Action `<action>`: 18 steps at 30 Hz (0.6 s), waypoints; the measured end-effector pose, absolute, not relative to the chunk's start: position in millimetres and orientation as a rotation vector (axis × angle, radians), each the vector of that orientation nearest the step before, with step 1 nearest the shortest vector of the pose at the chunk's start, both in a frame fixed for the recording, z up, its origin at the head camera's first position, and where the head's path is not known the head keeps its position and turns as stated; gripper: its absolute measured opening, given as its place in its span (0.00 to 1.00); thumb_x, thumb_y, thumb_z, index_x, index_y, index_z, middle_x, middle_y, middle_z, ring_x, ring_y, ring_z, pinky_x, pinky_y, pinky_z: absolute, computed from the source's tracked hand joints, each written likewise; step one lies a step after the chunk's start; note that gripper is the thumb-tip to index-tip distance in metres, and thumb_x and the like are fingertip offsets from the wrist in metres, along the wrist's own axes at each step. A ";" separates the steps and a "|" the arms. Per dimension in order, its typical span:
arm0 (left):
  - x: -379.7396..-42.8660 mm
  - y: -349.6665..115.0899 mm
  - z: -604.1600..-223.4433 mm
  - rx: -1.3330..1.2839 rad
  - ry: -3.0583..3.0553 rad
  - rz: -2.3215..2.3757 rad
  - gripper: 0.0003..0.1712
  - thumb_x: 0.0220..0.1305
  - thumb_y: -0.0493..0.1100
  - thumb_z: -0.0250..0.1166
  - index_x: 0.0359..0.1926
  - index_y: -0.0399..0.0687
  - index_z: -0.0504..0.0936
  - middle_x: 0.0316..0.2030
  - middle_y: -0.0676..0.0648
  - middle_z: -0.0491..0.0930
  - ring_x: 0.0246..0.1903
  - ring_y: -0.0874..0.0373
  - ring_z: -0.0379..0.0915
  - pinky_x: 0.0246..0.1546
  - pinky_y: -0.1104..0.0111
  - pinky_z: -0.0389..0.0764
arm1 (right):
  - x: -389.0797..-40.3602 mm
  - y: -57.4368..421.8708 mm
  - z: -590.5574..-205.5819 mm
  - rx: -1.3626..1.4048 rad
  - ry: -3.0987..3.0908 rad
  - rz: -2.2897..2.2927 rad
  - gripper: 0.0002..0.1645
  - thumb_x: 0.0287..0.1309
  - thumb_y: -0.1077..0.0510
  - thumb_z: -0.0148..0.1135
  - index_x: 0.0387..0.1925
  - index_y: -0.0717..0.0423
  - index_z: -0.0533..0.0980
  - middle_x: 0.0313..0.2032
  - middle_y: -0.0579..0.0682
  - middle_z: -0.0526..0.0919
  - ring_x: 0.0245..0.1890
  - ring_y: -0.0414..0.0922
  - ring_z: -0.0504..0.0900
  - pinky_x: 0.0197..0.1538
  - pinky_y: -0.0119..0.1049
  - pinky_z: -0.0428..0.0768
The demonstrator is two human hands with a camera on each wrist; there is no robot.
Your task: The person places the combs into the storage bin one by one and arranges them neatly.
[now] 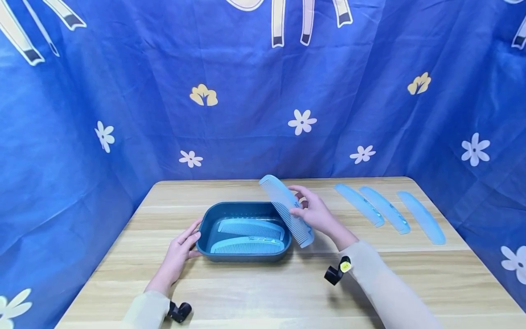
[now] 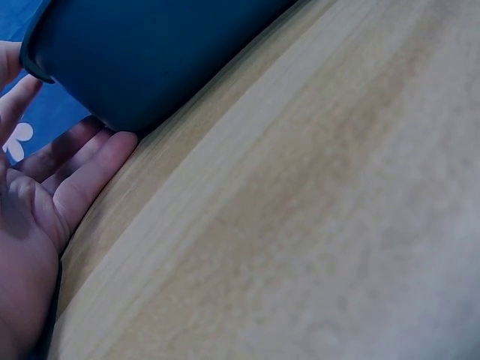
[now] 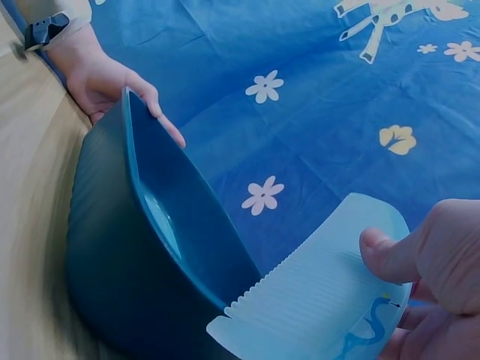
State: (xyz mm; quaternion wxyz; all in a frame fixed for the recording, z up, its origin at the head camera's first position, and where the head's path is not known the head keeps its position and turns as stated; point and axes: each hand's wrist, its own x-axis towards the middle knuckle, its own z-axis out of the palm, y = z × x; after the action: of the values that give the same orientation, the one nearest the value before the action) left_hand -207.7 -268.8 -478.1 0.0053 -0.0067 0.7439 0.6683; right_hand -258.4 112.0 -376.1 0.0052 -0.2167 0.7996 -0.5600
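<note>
A light blue comb (image 1: 286, 210) is pinched between the thumb and fingers of my right hand (image 1: 314, 211), tilted at the right rim of a dark teal basin (image 1: 246, 258). Two more light blue combs lie inside the basin, a rear comb (image 1: 251, 228) and a front comb (image 1: 248, 245). At the basin's left end, my left hand (image 1: 181, 249) touches the wall with its fingers spread. The left wrist view shows those fingers (image 2: 97, 176) against the basin's lower side. A blue bird print marks the held comb (image 3: 315, 292) in the right wrist view.
Three light blue combs lie slanted on the right of the wooden table (image 1: 255, 297): a left one (image 1: 359, 204), a middle one (image 1: 385, 210) and a right one (image 1: 422, 218). A blue patterned cloth (image 1: 246, 137) hangs behind and along both sides.
</note>
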 end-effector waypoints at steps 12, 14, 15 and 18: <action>-204.9 -266.4 -473.8 -0.022 2.322 2.101 0.31 0.68 0.53 0.54 0.69 0.53 0.61 0.65 0.38 0.59 0.48 0.71 0.71 0.39 0.63 0.82 | -278.0 85.6 -383.6 -0.800 2.553 -1.760 0.35 0.50 0.70 0.66 0.60 0.51 0.69 0.37 0.54 0.73 0.25 0.48 0.73 0.31 0.37 0.78; -204.3 -265.7 -474.0 -0.026 2.320 2.106 0.31 0.67 0.53 0.54 0.69 0.53 0.61 0.64 0.37 0.60 0.48 0.70 0.71 0.39 0.63 0.82 | -279.8 81.5 -384.5 -0.813 2.565 -1.746 0.34 0.50 0.71 0.65 0.60 0.54 0.69 0.37 0.54 0.73 0.26 0.48 0.73 0.31 0.37 0.77; -204.2 -265.4 -474.5 -0.027 2.315 2.114 0.31 0.67 0.53 0.55 0.69 0.53 0.61 0.64 0.36 0.61 0.48 0.69 0.72 0.38 0.62 0.82 | -280.7 79.9 -385.6 -0.822 2.574 -1.741 0.34 0.50 0.71 0.65 0.60 0.55 0.69 0.37 0.54 0.73 0.26 0.48 0.73 0.31 0.36 0.77; -204.7 -266.8 -473.7 -0.023 2.301 2.139 0.31 0.67 0.53 0.56 0.68 0.52 0.62 0.63 0.35 0.62 0.48 0.66 0.73 0.38 0.61 0.82 | -283.7 73.4 -388.4 -0.878 2.583 -1.776 0.33 0.50 0.71 0.65 0.59 0.55 0.69 0.39 0.55 0.73 0.27 0.48 0.73 0.32 0.40 0.78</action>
State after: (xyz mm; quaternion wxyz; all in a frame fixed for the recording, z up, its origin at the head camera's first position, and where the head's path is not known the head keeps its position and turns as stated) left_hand -204.7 -266.8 -473.7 -0.0001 -0.0074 0.7324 0.6808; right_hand -283.7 73.4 -388.4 -0.0568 -0.2694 0.7921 -0.5448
